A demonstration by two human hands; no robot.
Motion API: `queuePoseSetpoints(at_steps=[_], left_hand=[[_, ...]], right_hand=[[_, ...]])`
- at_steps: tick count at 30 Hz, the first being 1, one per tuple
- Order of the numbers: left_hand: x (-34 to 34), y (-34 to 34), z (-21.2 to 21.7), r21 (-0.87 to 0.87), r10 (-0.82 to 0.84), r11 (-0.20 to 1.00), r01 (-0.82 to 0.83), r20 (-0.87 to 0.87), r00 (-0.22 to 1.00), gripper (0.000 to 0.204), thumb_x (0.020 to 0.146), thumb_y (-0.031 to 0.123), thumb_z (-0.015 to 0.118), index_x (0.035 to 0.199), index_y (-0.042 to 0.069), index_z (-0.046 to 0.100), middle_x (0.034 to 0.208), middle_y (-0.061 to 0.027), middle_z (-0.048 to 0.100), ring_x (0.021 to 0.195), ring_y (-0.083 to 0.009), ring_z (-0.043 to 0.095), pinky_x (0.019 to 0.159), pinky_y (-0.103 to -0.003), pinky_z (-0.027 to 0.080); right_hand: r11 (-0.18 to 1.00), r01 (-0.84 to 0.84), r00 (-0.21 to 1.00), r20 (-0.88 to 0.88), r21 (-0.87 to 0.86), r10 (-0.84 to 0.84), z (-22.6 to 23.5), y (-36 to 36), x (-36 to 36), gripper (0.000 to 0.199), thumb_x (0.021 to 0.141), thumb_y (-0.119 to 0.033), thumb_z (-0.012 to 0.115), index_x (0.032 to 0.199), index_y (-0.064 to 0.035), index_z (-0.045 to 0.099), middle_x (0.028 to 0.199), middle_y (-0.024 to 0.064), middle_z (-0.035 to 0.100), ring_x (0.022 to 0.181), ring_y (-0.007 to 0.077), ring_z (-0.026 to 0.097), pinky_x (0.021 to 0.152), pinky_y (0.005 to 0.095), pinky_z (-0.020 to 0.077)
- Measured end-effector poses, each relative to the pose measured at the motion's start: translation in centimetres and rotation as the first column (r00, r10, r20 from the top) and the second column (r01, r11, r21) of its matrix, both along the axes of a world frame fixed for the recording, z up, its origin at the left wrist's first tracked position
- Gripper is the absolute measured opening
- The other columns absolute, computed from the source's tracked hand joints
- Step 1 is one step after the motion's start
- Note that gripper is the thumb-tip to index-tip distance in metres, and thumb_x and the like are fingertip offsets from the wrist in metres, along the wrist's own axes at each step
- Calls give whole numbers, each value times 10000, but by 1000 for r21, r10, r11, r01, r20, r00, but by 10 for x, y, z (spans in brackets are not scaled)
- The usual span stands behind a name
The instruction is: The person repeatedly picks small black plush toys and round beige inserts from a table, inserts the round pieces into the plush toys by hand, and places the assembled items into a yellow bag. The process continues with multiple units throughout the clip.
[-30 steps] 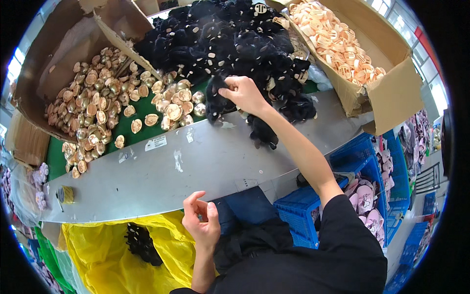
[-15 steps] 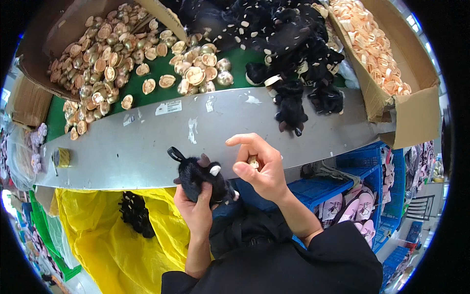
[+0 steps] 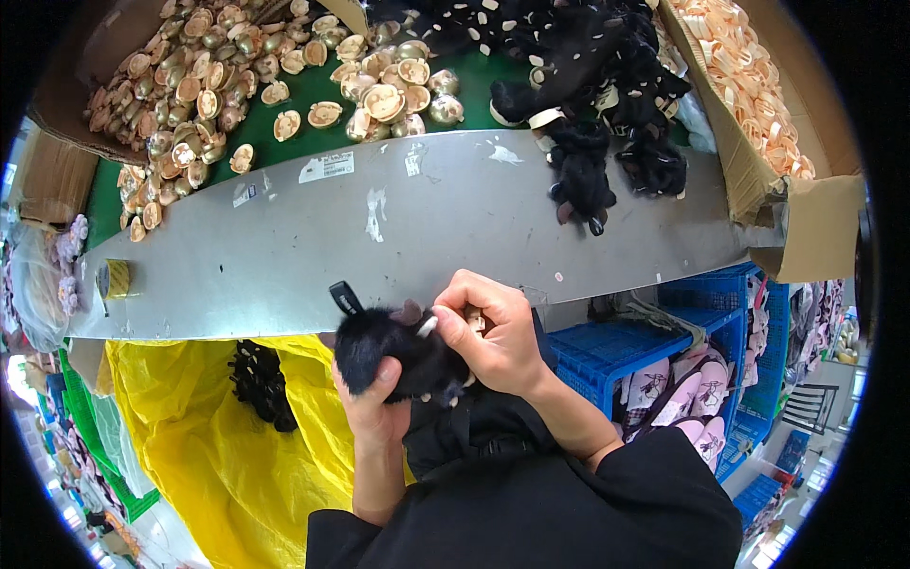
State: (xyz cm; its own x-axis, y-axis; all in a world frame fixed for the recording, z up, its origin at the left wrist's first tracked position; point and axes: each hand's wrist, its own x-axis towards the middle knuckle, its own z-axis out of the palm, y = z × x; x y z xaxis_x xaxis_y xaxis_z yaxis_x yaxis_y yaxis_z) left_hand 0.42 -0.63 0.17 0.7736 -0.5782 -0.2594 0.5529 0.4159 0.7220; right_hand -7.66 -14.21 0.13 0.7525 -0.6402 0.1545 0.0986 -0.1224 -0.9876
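A furry black plush toy [image 3: 384, 353] with a black hanging loop and brownish ears is gripped by my left hand [image 3: 372, 408] over the front edge of the metal table. At its right side, the thumb and forefinger of my right hand [image 3: 502, 346] pinch a small white tab [image 3: 427, 326] sticking out of the fur. Pale little pieces [image 3: 477, 321] show tucked inside the curled fingers of that same hand; their exact kind is too small to tell.
Black plush toys [image 3: 580, 171] are heaped at the back right. Hollow gold-and-peach half shells [image 3: 190, 90] fill the back left. A cardboard box [image 3: 823, 228] holds peach pieces [image 3: 744, 85]. Below are a yellow bag [image 3: 180, 417] and blue crates [image 3: 607, 351]; a tape roll [image 3: 114, 278] lies left.
My right hand has moved left to the plush toy, and its thumb and forefinger have closed on the white tab. My left hand still holds the toy.
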Motion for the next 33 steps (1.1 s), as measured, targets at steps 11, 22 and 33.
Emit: queuePoseSetpoints(at_steps=[11, 22, 33], left_hand=[[3, 3, 5, 122, -70, 990, 73, -28, 997, 488, 801, 75, 738, 1245, -22, 561, 1109, -92, 655, 1012, -175, 655, 919, -311, 536], [3, 11, -1, -2, -159, 987, 159, -10, 987, 455, 864, 101, 754, 1257, -46, 578, 1182, -154, 679, 1052, -224, 686, 968, -350, 546], [-5, 25, -6, -1, -226, 974, 226, -43, 973, 494, 941, 223, 694, 1315, -66, 551, 1204, -156, 670, 1102, -241, 669, 1001, -367, 530]], right_hand=[[986, -162, 987, -6, -44, 162, -8, 9, -3, 201, 891, -104, 743, 980, 13, 606, 848, 19, 505, 634, 33, 434, 549, 201, 351], [897, -130, 992, 58, 423, 116, -19, 6, -9, 187, 1003, -158, 620, 1041, 21, 657, 873, -13, 617, 756, 35, 515, 663, 207, 440], [958, -172, 985, 33, 229, 169, -2, 4, -10, 239, 1007, -213, 650, 969, 22, 669, 708, -34, 541, 635, 23, 415, 540, 222, 352]])
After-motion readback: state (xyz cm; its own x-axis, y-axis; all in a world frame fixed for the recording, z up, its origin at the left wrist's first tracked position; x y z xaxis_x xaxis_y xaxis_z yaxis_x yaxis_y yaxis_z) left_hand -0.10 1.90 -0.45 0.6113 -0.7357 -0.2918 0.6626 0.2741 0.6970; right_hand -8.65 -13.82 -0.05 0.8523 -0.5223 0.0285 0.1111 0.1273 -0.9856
